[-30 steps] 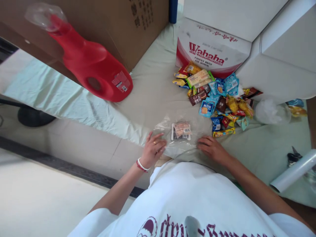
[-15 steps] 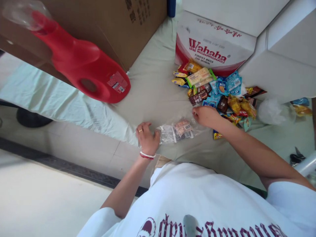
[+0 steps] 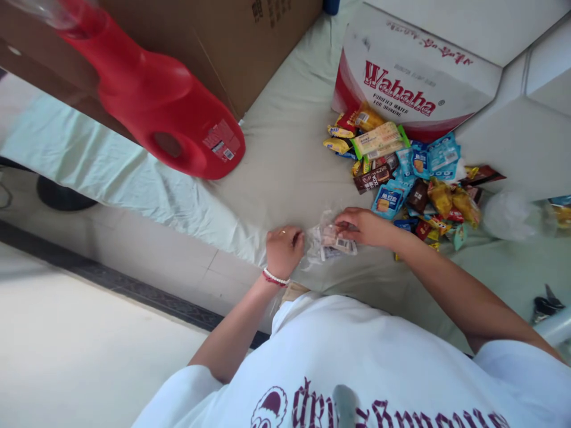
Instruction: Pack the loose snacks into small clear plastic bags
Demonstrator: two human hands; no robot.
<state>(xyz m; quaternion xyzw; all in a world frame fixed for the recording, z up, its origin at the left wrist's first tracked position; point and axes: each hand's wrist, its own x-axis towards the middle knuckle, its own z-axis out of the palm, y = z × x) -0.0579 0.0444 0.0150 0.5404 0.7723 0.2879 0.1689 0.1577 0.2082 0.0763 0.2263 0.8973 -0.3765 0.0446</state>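
Observation:
A sheet of clear plastic film (image 3: 311,255) lies crumpled on the cloth, close to my body. Small snack packets (image 3: 330,236), pinkish on top with a barcode showing, rest on it. My left hand (image 3: 285,246) is closed at the film's left end, its fingers curled under and gripping the plastic. My right hand (image 3: 359,226) reaches in from the right, fingers bent over the film and the upper edge of the packets. Its fingertips seem pressed on the film beside the packets.
A pile of wrapped snacks (image 3: 417,184) lies in front of a white Wahaha carton (image 3: 401,77). At the left a big red jug (image 3: 165,101) lies against a brown cardboard box (image 3: 250,53). Scissors (image 3: 548,303) and a roll of film (image 3: 555,327) sit at the right edge.
The film, spread wide earlier, is now folded and bunched around the packets. My right hand rose toward the pile, then came back left over the packets. My left hand has curled closed.

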